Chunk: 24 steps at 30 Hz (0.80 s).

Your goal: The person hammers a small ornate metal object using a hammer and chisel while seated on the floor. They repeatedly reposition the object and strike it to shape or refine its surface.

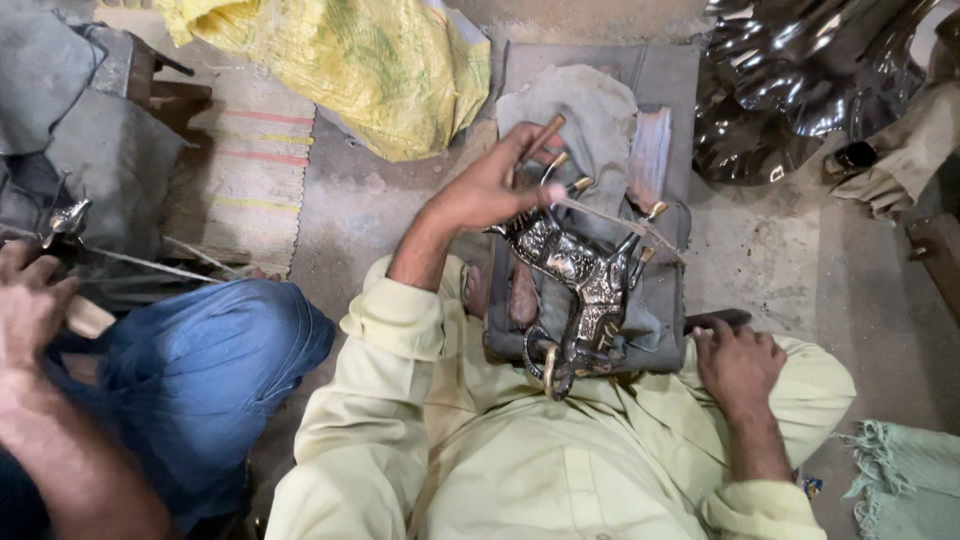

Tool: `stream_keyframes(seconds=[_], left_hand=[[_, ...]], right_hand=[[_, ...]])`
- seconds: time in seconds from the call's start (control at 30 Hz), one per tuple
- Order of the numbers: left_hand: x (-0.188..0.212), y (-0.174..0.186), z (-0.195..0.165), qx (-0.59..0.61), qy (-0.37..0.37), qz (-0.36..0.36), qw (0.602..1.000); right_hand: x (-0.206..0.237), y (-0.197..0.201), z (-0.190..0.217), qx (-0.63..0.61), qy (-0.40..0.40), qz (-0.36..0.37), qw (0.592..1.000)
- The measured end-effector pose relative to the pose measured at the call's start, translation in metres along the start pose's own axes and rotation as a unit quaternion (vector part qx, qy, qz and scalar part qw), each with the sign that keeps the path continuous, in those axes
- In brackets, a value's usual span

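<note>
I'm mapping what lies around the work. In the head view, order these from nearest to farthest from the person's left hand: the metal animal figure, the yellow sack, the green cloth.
From the left hand:
1. Metal animal figure, touching it, on the lap.
2. Yellow sack, up-left on the floor.
3. Green cloth, far lower right.

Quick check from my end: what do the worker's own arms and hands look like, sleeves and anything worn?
Both arms wear loose pale yellow-green shirt sleeves, creased, with the cuffs folded back above the wrists. The left hand and right hand are bare: no gloves. I can make out no watch, ring or band. The shirt's body matches the sleeves, plain with no visible pattern.
</note>
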State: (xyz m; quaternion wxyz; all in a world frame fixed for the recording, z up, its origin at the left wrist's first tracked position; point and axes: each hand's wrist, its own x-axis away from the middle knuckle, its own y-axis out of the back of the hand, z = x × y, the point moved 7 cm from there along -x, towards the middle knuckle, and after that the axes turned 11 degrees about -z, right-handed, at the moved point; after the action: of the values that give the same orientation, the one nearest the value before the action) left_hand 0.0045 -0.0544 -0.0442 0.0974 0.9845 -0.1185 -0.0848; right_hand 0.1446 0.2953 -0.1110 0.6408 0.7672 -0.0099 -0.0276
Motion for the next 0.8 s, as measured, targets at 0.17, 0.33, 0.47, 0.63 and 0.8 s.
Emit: stream_keyframes(seconds=[0.17, 0.33, 0.47, 0.63, 0.8], left_hand=[[0.047, 0.026, -0.017, -0.063, -0.002, -0.195, 0.979], [0.102, 0.038, -0.034, 0.044, -0.044, -0.232, 0.971], [0.131, 0.045, -0.01, 0.228, 0.083, -0.29, 0.926], [0.151, 0.034, 0.014, 0.281, 0.143, -0.318, 0.894], [0.15, 0.011, 0.021, 0.285, 0.141, -0.275, 0.907]], right_hand=[[-0.019, -0.013, 0.019, 0.043, -0.003, 0.127, 0.991], [-0.038, -0.026, 0.023, 0.046, -0.016, 0.274, 0.961], [-0.043, -0.029, 0.02, 0.001, -0.061, 0.283, 0.957], [-0.041, -0.016, 0.013, -0.175, -0.142, 0.144, 0.963], [-0.038, 0.001, 0.002, -0.709, -0.23, -0.021, 0.667]])
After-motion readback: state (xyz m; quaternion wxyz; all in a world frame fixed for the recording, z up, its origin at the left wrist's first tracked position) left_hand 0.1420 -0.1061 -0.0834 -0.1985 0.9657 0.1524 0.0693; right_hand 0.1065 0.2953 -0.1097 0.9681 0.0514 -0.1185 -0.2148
